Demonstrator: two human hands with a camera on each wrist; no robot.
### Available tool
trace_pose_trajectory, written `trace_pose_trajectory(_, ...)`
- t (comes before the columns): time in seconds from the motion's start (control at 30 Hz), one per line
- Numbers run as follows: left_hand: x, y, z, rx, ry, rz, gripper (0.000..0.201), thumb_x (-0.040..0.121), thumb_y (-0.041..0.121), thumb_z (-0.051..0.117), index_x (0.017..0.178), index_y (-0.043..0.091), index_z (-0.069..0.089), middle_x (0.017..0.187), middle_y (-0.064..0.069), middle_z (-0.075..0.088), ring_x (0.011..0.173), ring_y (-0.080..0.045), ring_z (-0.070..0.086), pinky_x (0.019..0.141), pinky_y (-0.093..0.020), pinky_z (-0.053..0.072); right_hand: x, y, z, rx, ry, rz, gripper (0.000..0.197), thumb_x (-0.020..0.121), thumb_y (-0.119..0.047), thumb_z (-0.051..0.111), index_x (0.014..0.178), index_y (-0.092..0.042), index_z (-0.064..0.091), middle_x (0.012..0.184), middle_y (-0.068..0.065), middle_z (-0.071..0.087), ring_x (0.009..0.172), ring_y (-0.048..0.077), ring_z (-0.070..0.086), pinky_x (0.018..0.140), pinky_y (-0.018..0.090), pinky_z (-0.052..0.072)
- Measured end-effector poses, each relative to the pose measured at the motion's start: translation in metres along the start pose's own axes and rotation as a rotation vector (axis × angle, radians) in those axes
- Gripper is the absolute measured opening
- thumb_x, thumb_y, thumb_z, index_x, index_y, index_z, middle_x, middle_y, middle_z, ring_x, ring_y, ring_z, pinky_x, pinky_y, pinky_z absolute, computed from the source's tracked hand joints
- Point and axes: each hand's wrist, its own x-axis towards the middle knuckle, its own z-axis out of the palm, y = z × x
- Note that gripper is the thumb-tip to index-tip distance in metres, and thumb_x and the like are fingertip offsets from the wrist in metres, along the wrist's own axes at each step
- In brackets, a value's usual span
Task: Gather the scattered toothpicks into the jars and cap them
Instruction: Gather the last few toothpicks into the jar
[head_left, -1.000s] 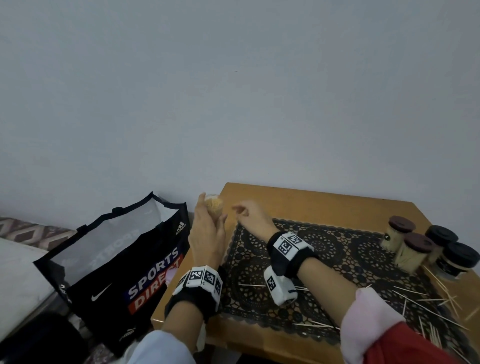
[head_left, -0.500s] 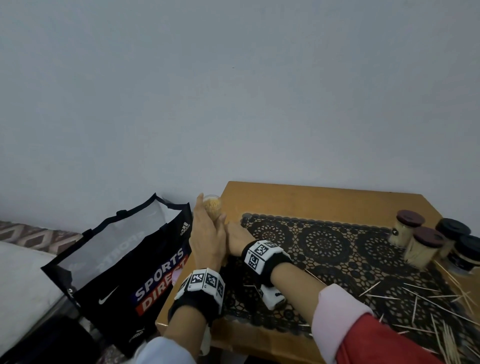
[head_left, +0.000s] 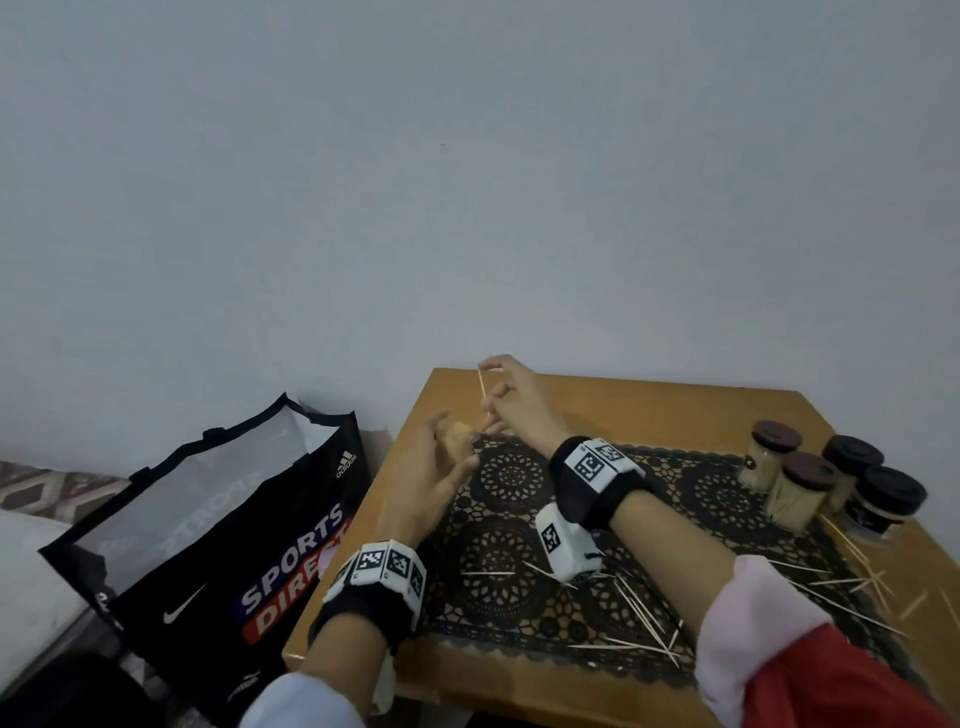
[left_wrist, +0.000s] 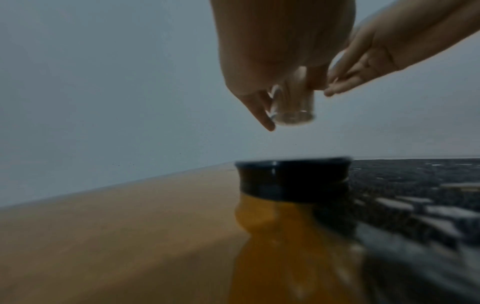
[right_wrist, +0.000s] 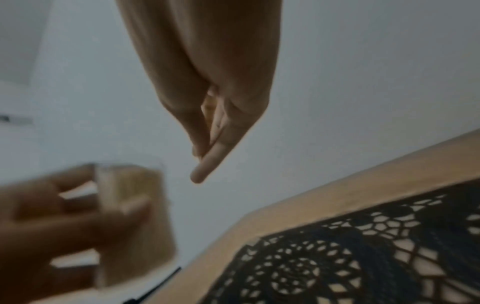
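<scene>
My left hand grips an uncapped clear jar packed with toothpicks, held tilted over the table's left corner; its glass base shows in the left wrist view. Just beyond it my right hand pinches a single toothpick upright above the jar's mouth. The right wrist view shows those fingers pressed together, with the blurred jar at lower left. A black cap lies on the table below the jar. Several loose toothpicks lie on the black lace mat.
Several capped jars with brown and black lids stand at the table's right side, with more toothpicks strewn near them. A black sports shopping bag stands on the floor against the wooden table's left edge. A plain wall is behind.
My right hand dipped to the mat beside the left hand, then rose holding a toothpick above the jar. My left hand lowered and tilted the jar towards the right.
</scene>
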Motion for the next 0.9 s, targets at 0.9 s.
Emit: trace_pose_trajectory(0.9, -0.006, 0.010, -0.004, 0.039, -0.044, 0.001, 0.071, 0.087, 0.039, 0.071, 0.145, 0.021, 0.035, 0.129, -0.003, 0.056, 0.115, -0.020, 0.057, 0.097, -0.036, 0.047, -0.081, 0.039, -0.023, -0.905, -0.629, -0.049, 0.057, 0.066, -0.044, 0.085, 0.113, -0.017, 0.067, 0.096, -0.006, 0.057, 0.086, 0.012, 0.054, 0.069, 0.027, 0.044)
